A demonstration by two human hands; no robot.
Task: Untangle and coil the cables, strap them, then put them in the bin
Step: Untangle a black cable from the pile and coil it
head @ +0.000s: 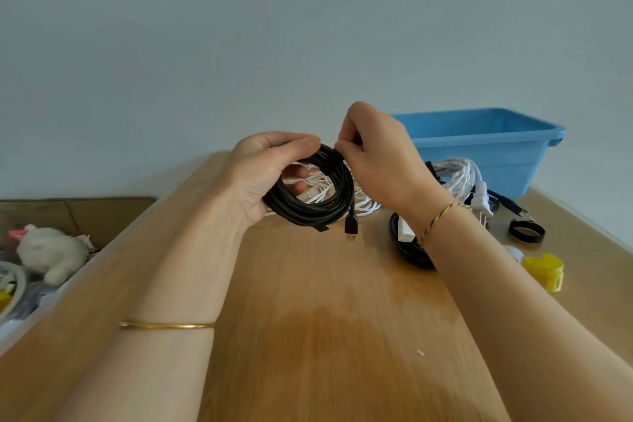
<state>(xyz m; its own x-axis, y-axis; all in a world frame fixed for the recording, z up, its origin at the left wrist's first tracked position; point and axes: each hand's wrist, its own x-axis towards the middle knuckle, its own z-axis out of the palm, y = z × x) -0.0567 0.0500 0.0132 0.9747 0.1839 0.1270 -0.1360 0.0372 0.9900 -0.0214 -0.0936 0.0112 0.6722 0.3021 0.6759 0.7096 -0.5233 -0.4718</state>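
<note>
A coiled black cable [318, 205] hangs above the wooden table, its gold-tipped plug [350, 229] dangling from the lower right of the coil. My left hand [267, 175] grips the coil's left side, thumb over the top and fingers through the loop. My right hand [376, 154] pinches the top of the coil with thumb and fingers. Behind the coil lie tangled white cables [452, 175]. The blue bin [486, 144] stands at the back right of the table.
A second black coil [404, 247] with a white plug lies under my right wrist. A black strap loop [526, 231] and a yellow object [547, 269] sit near the right edge. Left of the table, a box [85, 212] holds a white plush toy [51, 250] and clutter.
</note>
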